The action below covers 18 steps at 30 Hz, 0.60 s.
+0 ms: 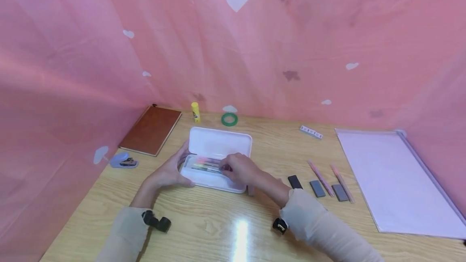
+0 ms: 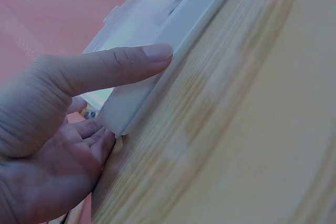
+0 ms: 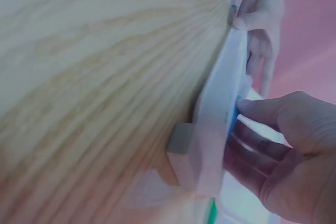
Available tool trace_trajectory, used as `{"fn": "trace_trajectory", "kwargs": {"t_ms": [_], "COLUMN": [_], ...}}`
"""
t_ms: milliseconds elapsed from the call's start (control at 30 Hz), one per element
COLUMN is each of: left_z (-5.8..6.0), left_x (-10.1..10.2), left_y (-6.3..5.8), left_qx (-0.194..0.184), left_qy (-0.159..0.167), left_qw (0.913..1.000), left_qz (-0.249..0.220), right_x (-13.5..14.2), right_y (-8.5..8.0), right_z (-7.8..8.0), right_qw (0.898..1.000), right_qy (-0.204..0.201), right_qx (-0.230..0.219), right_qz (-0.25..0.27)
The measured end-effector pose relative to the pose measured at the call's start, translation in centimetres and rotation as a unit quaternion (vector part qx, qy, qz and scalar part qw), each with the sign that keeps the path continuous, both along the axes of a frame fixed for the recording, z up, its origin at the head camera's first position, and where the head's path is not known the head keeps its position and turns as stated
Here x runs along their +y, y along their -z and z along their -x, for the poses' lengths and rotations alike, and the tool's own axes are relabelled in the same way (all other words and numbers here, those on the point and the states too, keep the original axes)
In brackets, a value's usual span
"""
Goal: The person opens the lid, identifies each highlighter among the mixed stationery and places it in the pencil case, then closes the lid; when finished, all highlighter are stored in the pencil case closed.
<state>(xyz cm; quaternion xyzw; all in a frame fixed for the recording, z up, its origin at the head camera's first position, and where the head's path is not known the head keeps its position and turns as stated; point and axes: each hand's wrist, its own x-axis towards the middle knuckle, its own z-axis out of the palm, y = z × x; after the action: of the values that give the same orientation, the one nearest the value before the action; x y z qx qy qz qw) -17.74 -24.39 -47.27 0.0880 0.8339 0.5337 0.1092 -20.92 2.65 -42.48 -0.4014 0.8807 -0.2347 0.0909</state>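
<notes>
A white pencil case (image 1: 218, 181) lies on the table with its lid (image 1: 220, 141) raised at the back. Several slim coloured pens (image 1: 204, 165) lie inside it. My left hand (image 1: 174, 170) grips the case's left end, thumb along the front wall and the other fingers round behind. From the right, my right hand (image 1: 240, 168) reaches into the case, fingers curled at the pens' right ends, where it pinches a pen. In the right wrist view, its thumb is by a blue piece (image 3: 235, 115) at the wall, which hides the fingertips.
A small grey block (image 1: 251, 190) stands against the case's right end. Farther right are dark and grey blocks (image 1: 317, 189), two pink pens (image 1: 320, 178) and a white board (image 1: 397, 181). Behind lie a glue stick (image 1: 195, 112) and green tape (image 1: 229, 119); leftward, a brown notebook (image 1: 151, 130) and stapler (image 1: 123, 160).
</notes>
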Motion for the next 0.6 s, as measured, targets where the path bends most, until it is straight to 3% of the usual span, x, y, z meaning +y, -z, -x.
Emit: {"fn": "trace_trajectory", "kwargs": {"t_ms": [167,300,467,600], "left_z": [0.0,-0.1,-0.2,-0.3], "left_x": [0.0,0.0,-0.1,0.1], "left_y": [-0.1,-0.2,-0.1,-0.3], "left_qx": [0.000,0.004,0.011,0.007], "left_qy": [-0.001,0.001,0.009,0.011], "left_qw": [1.0000,1.0000,0.9998,0.9999], "left_qz": [0.002,-0.004,-0.012,-0.009], "right_x": [1.1,3.4,8.6,13.7], "right_y": [-1.3,-2.7,-3.9,-3.8], "right_z": [-0.3,-0.3,-0.3,0.0], "right_qw": [1.000,0.999,0.997,0.991], "right_qy": [0.010,0.031,0.064,0.114], "right_qx": [0.005,0.017,0.049,0.064], "right_qz": [-0.019,-0.005,0.018,0.008]}}
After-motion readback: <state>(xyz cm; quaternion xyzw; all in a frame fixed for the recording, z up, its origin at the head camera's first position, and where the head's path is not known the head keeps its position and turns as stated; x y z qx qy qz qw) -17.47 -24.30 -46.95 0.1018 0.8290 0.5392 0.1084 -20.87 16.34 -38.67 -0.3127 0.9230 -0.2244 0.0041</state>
